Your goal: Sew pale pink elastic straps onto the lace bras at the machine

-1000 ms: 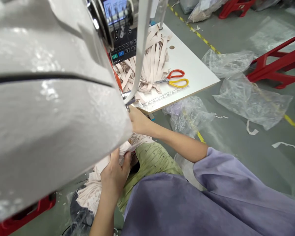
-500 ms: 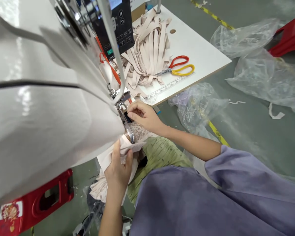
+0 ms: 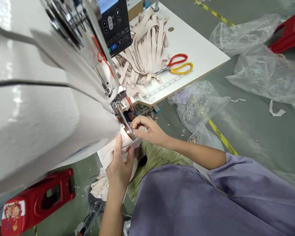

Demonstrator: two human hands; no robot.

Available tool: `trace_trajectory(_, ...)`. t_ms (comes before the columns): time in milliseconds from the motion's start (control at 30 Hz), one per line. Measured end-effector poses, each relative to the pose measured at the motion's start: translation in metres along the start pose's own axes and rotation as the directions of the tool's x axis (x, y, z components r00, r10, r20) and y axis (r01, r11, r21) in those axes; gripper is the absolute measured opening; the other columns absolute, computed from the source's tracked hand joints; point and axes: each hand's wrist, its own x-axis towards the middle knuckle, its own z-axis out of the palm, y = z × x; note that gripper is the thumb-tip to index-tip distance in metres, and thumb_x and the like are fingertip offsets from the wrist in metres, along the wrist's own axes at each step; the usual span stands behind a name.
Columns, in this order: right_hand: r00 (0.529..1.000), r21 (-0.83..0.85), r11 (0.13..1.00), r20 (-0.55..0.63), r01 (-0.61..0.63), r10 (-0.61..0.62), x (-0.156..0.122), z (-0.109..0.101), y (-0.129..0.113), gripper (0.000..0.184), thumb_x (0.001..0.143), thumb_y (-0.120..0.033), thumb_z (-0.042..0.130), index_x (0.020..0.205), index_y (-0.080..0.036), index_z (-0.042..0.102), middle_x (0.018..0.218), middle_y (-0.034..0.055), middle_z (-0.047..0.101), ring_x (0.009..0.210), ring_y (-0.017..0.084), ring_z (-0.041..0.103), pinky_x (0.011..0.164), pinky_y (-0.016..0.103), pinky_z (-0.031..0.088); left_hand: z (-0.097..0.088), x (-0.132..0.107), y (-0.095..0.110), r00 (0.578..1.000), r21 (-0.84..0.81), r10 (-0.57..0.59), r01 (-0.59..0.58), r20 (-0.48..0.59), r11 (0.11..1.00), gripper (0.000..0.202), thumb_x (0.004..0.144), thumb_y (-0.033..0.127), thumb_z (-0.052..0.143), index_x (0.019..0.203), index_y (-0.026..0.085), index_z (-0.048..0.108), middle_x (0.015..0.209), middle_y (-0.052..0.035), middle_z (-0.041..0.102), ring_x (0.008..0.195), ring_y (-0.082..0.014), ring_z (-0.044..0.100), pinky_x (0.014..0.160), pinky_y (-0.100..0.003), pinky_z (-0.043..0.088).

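A white sewing machine [image 3: 51, 124] fills the left side, with its presser foot area and a metal arm [image 3: 125, 119] in the middle. Pale pink lace-trimmed fabric [image 3: 108, 155] hangs around the end of that arm. My left hand [image 3: 120, 164] grips the fabric from below, thumb and fingers closed on it near the arm's tip. My right hand [image 3: 151, 131] is on the arm's other side, its fingers curled together against the fabric's lace part. What its fingertips pinch is partly hidden.
On the white table [image 3: 201, 46] lie a pile of pale fabric strips [image 3: 149, 49], scissors [image 3: 179, 67] with red and yellow handles, and a ruler [image 3: 164, 87]. A control panel [image 3: 115, 26] stands behind. Red stools [image 3: 39, 203] and plastic bags [image 3: 199, 101] are on the floor.
My right hand has moved down and slightly right, away from the needle area toward the arm's tip. My left hand stays on the fabric. The view has shifted slightly.
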Motion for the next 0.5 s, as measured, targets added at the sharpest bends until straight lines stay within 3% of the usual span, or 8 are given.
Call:
trace_trajectory(100,1.0,-0.019,1.0,0.001,0.005,-0.005,-0.002,0.003,-0.003,0.024,0.089,-0.043,0.066,0.09,-0.02,0.058,0.09,0.0031,0.06,0.084,0.017,0.057,0.08,0.032,0.048,0.003,-0.003,-0.002,1.0,-0.025,-0.006,0.005,-0.026,1.0,0.066,0.095,0.045,0.056,0.153,0.02,0.038,0.134,-0.0147,0.066,0.097,-0.0238,0.074,0.065,-0.027,0.054)
trace_trajectory(233,0.999,-0.074,0.997,-0.008,0.035,-0.035,-0.006,0.005,-0.003,0.028,0.087,-0.045,0.067,0.092,-0.02,0.057,0.092,0.0031,0.059,0.085,0.017,0.056,0.081,0.032,0.046,0.008,-0.008,-0.003,0.996,-0.046,-0.064,0.061,-0.063,0.997,0.091,0.091,0.053,0.057,0.16,0.013,0.014,0.132,-0.0226,0.065,0.102,-0.0332,0.073,0.074,-0.038,0.056)
trace_trajectory(300,0.999,-0.127,0.991,-0.009,0.046,-0.048,-0.007,0.007,-0.003,0.03,0.086,-0.048,0.068,0.092,-0.021,0.056,0.091,0.0029,0.058,0.085,0.018,0.056,0.081,0.033,0.046,0.008,-0.008,-0.003,0.996,-0.051,-0.087,0.086,-0.031,0.995,0.096,0.09,0.054,0.057,0.16,0.013,0.007,0.131,-0.0243,0.065,0.1,-0.0353,0.073,0.075,-0.042,0.056)
trace_trajectory(433,0.998,-0.238,0.97,-0.017,0.052,-0.058,-0.012,0.009,-0.01,0.037,0.084,-0.056,0.067,0.094,-0.021,0.055,0.091,0.004,0.059,0.086,0.021,0.056,0.08,0.036,0.045,0.009,-0.008,-0.001,0.979,-0.071,-0.163,0.172,0.119,0.982,0.101,0.09,0.052,0.06,0.16,0.011,0.001,0.107,-0.0199,0.075,0.067,-0.0285,0.074,0.065,-0.038,0.056)
trace_trajectory(500,0.999,-0.282,0.959,-0.015,0.039,-0.045,-0.018,0.01,-0.015,0.04,0.083,-0.057,0.068,0.097,-0.021,0.057,0.094,0.0053,0.062,0.089,0.023,0.057,0.082,0.037,0.044,0.013,-0.014,0.003,0.982,-0.1,-0.128,0.142,0.137,0.985,0.1,0.091,0.05,0.058,0.16,0.009,-0.003,0.111,-0.021,0.074,0.071,-0.0285,0.075,0.064,-0.037,0.057)
